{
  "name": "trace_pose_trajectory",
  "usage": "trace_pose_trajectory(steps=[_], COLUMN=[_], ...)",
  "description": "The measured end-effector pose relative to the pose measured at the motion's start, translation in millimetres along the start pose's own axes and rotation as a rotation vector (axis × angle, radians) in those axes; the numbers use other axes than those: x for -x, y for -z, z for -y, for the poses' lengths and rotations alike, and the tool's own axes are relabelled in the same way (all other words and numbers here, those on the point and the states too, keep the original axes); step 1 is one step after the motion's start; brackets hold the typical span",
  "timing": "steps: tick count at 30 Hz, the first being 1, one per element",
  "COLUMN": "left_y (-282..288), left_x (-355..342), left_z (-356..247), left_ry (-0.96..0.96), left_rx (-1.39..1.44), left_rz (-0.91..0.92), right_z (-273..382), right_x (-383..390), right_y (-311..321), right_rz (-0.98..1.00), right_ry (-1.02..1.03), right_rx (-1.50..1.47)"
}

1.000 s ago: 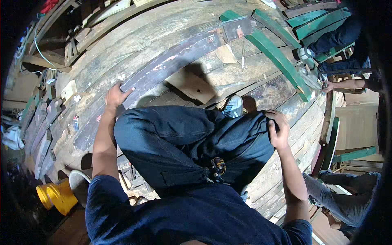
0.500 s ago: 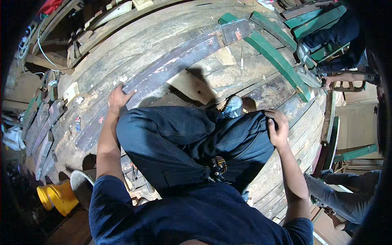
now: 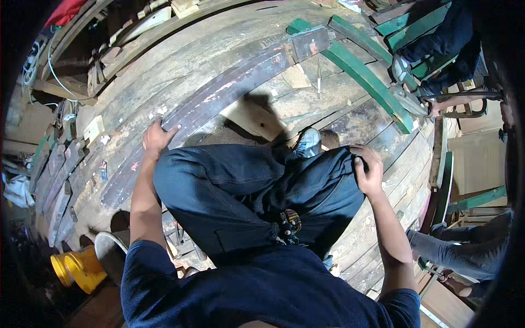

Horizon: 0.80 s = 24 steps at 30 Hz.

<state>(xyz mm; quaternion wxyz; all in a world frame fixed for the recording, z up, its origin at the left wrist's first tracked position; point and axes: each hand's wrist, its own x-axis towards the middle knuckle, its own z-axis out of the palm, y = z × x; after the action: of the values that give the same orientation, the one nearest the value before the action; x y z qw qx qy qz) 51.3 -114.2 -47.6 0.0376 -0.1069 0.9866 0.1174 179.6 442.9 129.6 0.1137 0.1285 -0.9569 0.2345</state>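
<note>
A long, dark-painted wooden beam [image 3: 224, 87] lies slantwise across the plank floor, its paint scuffed pink in places. My left hand [image 3: 157, 138] holds it at the far edge, thumb stretched over the top face and fingers bent over the side. Part of the beam passes behind my left knee and forearm. On my right knee rests my right hand [image 3: 368, 168], its fingers draped over the trouser cloth and thumb apart, holding nothing. A short pale board [image 3: 254, 119] with a dark hole lies just beyond my legs, partly in shadow.
Green-painted beams [image 3: 369, 82] lie at the far right, near another person's shoe [image 3: 400, 68] and a hand with a bow-shaped saw [image 3: 470, 106]. A second person's leg [image 3: 459, 249] is at right. A yellow bucket [image 3: 82, 268] stands at left. Wood scraps [image 3: 63, 158] are piled beyond it.
The view has shifted slightly. My hands keep their places on the beam and on my knee. At the lower right, the other person's hand has come into view beside the leg.
</note>
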Motion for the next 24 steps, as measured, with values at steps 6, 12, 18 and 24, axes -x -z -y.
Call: trace_pose_trajectory(steps=[6,12,18,24], left_y=[9,8,10,9], left_x=[5,10,16,29], left_z=[-9,-12,-21,-26], left_ry=[0.026,0.041,0.047,0.031], left_rx=[0.004,0.016,-0.008,-0.020], left_rz=[0.052,0.045,0.004,-0.092], right_z=[-1,0,-2,-4], right_x=[1,-1,1,2], right_y=[2,2,4,0], right_rz=[0.013,0.018,0.064,0.024], right_ry=[0.007,0.006,-0.028,0.001], right_rx=[-0.011,-0.016,-0.005,0.000])
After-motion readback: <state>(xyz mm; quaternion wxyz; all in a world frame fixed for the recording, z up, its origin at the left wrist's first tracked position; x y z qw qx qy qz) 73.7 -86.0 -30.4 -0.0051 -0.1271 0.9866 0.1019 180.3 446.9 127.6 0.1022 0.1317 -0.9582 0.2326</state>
